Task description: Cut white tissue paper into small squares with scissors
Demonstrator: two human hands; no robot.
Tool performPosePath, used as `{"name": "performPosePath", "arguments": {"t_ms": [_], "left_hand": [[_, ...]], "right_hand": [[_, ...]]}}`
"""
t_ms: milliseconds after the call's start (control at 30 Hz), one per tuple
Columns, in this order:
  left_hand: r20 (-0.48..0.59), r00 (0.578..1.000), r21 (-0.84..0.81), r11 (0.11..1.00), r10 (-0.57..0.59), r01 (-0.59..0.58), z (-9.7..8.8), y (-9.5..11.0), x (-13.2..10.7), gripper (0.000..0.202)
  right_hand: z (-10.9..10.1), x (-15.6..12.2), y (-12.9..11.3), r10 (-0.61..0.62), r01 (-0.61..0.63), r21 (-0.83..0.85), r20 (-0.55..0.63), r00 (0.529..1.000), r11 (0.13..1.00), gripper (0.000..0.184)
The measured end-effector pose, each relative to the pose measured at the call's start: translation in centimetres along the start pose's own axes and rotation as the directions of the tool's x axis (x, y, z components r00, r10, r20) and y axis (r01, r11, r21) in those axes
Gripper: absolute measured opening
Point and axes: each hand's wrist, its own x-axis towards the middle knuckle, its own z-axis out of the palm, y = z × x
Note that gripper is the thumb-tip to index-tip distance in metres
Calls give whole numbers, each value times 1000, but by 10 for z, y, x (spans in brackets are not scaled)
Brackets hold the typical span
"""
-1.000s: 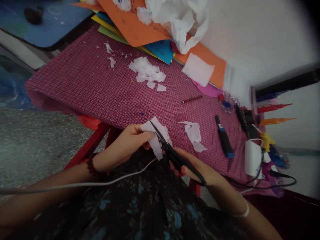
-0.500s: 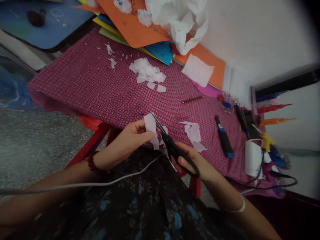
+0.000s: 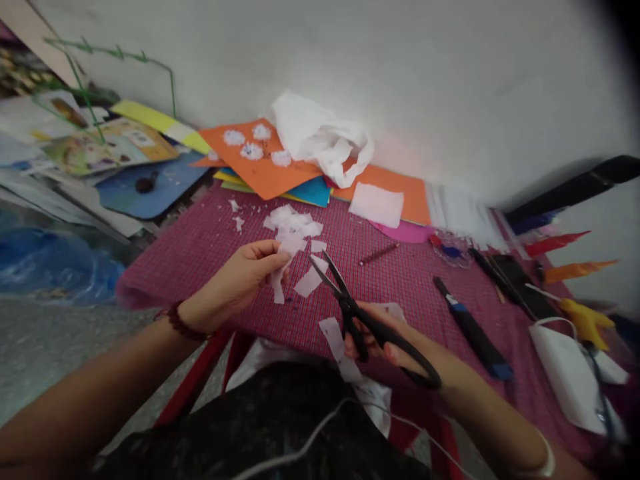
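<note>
My left hand [image 3: 260, 263] pinches a strip of thin white paper [image 3: 279, 288] between thumb and fingers, close to a pile of cut white paper pieces [image 3: 293, 220]. My right hand [image 3: 387, 333] grips black-handled scissors [image 3: 350, 303], their blades parted and pointing up and left. A loose white paper piece [image 3: 309, 280] shows beside the scissor tips, between the two hands. Below the scissors a longer white strip [image 3: 334, 337] hangs down near the table's front edge. Whether my right fingers also hold that strip I cannot tell.
Behind the pile lie orange sheets [image 3: 240, 160] with a white plastic bag [image 3: 320, 133]. A brown pencil-like stick [image 3: 379, 255] and a blue-black cutter [image 3: 473, 330] lie to the right on the checked tablecloth [image 3: 200, 267]. A white cable [image 3: 320, 433] crosses my lap.
The view has tilted up. My left hand has moved away from the scissors toward the pile with its paper. The scissor blades have come off the paper and stand apart.
</note>
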Motion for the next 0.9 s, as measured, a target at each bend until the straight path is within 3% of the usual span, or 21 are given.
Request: {"name": "performPosePath", "arguments": {"t_ms": [67, 233, 467, 567, 667, 767, 900], "left_hand": [[26, 999, -5, 1000, 20, -20, -5, 7, 20, 20], [172, 985, -66, 998, -3, 15, -10, 13, 58, 18], [365, 929, 86, 996, -61, 32, -13, 6, 81, 13], [348, 934, 92, 994, -83, 55, -15, -1, 83, 12], [279, 953, 56, 993, -119, 108, -17, -7, 85, 10], [257, 960, 62, 993, -112, 99, -18, -8, 88, 11], [253, 962, 56, 995, -99, 87, -16, -7, 88, 14]], "right_hand": [[-4, 5, -9, -21, 21, -10, -43, 999, 1000, 69], [-15, 28, -22, -13, 13, -19, -2, 1000, 1000, 75], [-15, 46, -15, 40, -28, 104, -111, 993, 994, 70], [-22, 40, -7, 33, 55, 384, -219, 975, 922, 53], [-27, 26, 5, 180, -37, 605, -178, 967, 796, 40], [-27, 11, 14, 239, -97, 604, -160, 958, 791, 36], [-18, 4, 9, 163, -55, 358, -280, 946, 932, 50]]}}
